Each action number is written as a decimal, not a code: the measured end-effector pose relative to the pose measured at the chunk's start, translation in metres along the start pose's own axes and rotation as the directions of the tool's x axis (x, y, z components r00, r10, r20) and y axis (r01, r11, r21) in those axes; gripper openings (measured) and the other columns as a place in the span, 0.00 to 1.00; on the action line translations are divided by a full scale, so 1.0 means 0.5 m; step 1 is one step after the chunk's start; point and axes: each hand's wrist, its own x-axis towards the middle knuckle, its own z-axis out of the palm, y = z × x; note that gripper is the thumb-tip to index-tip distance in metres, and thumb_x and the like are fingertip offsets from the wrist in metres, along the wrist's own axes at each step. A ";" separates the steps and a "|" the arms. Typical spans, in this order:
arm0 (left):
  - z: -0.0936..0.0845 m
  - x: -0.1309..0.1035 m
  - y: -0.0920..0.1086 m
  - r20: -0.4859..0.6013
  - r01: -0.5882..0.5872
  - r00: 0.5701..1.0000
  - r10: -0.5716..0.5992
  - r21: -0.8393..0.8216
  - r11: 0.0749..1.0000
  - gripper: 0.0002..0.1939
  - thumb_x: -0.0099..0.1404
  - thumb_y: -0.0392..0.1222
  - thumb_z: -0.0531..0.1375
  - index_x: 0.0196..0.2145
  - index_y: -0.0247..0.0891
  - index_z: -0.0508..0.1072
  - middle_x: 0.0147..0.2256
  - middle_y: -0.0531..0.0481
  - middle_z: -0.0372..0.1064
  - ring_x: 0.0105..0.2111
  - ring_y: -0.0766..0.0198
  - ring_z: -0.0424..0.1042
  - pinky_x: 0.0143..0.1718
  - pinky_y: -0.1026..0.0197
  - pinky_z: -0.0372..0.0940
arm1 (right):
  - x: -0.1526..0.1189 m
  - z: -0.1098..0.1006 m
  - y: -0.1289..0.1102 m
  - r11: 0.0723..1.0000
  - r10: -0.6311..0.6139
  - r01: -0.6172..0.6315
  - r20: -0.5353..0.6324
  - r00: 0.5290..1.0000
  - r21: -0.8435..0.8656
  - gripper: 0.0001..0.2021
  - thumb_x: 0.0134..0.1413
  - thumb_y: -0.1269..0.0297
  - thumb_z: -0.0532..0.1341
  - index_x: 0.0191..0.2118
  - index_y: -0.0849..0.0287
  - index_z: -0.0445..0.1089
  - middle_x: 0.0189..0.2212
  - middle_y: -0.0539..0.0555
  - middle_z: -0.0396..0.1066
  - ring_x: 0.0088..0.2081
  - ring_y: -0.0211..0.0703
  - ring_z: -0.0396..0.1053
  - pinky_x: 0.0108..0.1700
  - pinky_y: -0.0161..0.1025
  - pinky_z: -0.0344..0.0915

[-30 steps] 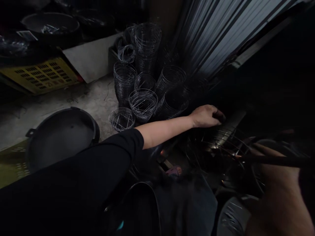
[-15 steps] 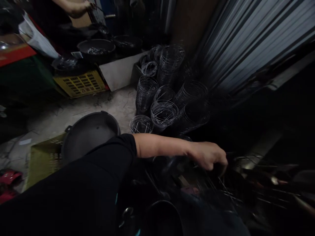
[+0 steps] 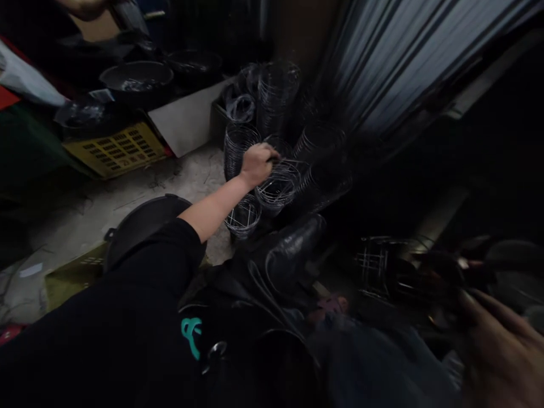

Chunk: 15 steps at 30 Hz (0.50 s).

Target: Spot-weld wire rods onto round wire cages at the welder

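Observation:
My left hand [image 3: 256,165] reaches out over a cluster of stacked wire hoops. Its fingers are curled closed at the top of one round stack [image 3: 278,184], on what looks like a thin wire rack with crossing bars. Just below the forearm stands a smaller wire stack [image 3: 243,214] with crossed wires on top. At the lower right edge is my right hand [image 3: 501,345], smeared by motion, so its grip cannot be made out. Near it, in the dark, lies a squarish wire frame [image 3: 376,263].
More wire stacks [image 3: 278,85] stand behind, beside a corrugated metal sheet [image 3: 374,62]. A dark round pan [image 3: 144,226] rests on a yellow crate [image 3: 70,280] at left. Beyond is another yellow crate [image 3: 119,150], with pans [image 3: 136,76] nearby. Another person's arm [image 3: 83,7] shows at top left.
My left hand has swung left and away from me, from the dark area at right to the wire stacks. My right hand has come into view at lower right.

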 end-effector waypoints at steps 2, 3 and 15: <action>0.045 -0.043 -0.030 0.131 0.031 0.991 -0.037 0.043 0.999 0.18 0.57 0.29 0.55 0.42 0.37 0.79 0.46 0.45 0.74 0.50 0.55 0.68 0.56 0.51 0.60 | 0.005 0.013 -0.005 0.989 0.123 -0.114 -0.111 0.986 0.090 0.17 0.19 0.62 0.74 0.27 0.56 0.79 0.20 0.54 0.70 0.19 0.41 0.63 0.20 0.42 0.58; 0.064 -0.063 -0.041 0.179 0.034 0.983 -0.040 0.040 0.999 0.17 0.56 0.29 0.56 0.40 0.37 0.79 0.44 0.44 0.75 0.49 0.54 0.69 0.55 0.50 0.60 | 0.008 0.019 -0.007 0.984 0.144 -0.128 -0.135 0.980 0.120 0.17 0.18 0.64 0.74 0.26 0.57 0.79 0.20 0.53 0.70 0.19 0.40 0.63 0.21 0.41 0.58; 0.108 -0.150 0.015 0.221 0.130 0.970 -0.103 -0.112 0.985 0.17 0.58 0.39 0.61 0.46 0.38 0.77 0.50 0.45 0.71 0.52 0.56 0.68 0.58 0.54 0.60 | -0.002 0.010 -0.035 0.987 0.052 -0.061 0.062 0.997 0.149 0.17 0.21 0.63 0.74 0.26 0.61 0.78 0.22 0.52 0.71 0.24 0.41 0.67 0.28 0.41 0.64</action>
